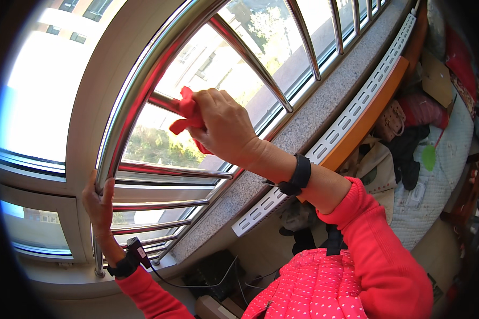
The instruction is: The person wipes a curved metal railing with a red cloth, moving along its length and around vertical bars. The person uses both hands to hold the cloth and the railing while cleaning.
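Observation:
A shiny metal window railing curves along the window, with a thick top rail and several thinner bars. My right hand is closed round a red cloth, pressed against one of the thin bars near where it meets the top rail. Part of that bar is hidden behind the hand and cloth. Lower on the left, my left hand grips the thick top rail, its thumb on the near side and the other fingers mostly out of sight.
Below the bars runs a speckled stone sill. Beside it is a white slotted radiator cover with an orange wooden edge. A bed with clothes and bags lies at right. A thin black cable hangs from my left wrist.

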